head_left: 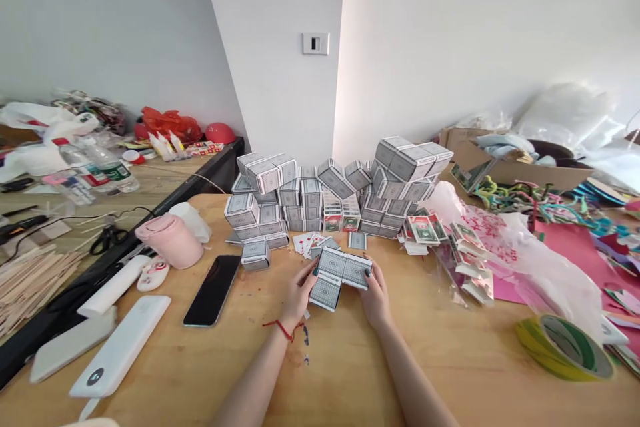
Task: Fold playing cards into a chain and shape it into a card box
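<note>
In front of me is an L-shaped block of playing-card boxes, its faces patterned grey like card backs. My left hand grips its left side, thumb on top. On the right side, my right hand holds the same block with its thumb on the upper face; the fingers underneath are hidden. Just beyond it lie loose playing cards, some face up. A single card box sits apart to the left. Behind them stands a wall of stacked card boxes, higher at both ends.
A black phone, a white power bank and a pink roll lie to my left. Opened card packs are right of the stack. Yellow-green tape, plastic bags and a cardboard box crowd the right side.
</note>
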The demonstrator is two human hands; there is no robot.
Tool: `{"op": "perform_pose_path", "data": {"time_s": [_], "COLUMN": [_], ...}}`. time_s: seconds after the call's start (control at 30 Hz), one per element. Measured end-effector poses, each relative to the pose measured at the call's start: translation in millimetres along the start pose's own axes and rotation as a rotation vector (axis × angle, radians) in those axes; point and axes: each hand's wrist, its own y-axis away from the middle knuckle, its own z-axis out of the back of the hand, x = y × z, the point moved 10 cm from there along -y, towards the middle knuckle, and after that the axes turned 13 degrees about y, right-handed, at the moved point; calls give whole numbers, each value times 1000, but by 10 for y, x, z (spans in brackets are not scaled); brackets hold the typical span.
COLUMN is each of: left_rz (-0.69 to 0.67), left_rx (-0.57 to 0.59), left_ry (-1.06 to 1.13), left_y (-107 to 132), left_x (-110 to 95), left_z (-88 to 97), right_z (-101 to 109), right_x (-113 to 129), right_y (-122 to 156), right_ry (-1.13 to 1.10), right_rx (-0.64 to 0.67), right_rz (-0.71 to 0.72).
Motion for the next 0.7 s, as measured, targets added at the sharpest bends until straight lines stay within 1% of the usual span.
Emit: {"op": "perform_pose_path", "data": {"time_s": [0.17, 0.23, 0.33, 0.43, 0.5, 0.63, 0.7], "left_rz": [-69, -79, -83, -62, -43, -8, 17], "left_rx": [56, 87, 125, 107, 97, 138, 133], "left_ry": [-100, -134, -169, -189, -203, -213, -184], "left_y": [60, 103, 177, 238, 274, 336, 355], "left_x": [-110, -156, -220, -245, -246, -234, -212], "left_z": [-14, -35, -67, -26, 12, 0, -13], "right_z": [157, 185, 175, 159, 178, 290, 331], "right_x": [-94, -91, -30, 36, 46, 21, 31], "right_y": [31, 53, 77, 92, 105, 166, 218], "right_ry": [174, 231, 265, 247, 245, 318, 387], "right_rx": [-134, -158, -157, -153, -176, -295, -340], "right_rz": [-19, -20, 12, 61, 74, 47, 38]}}
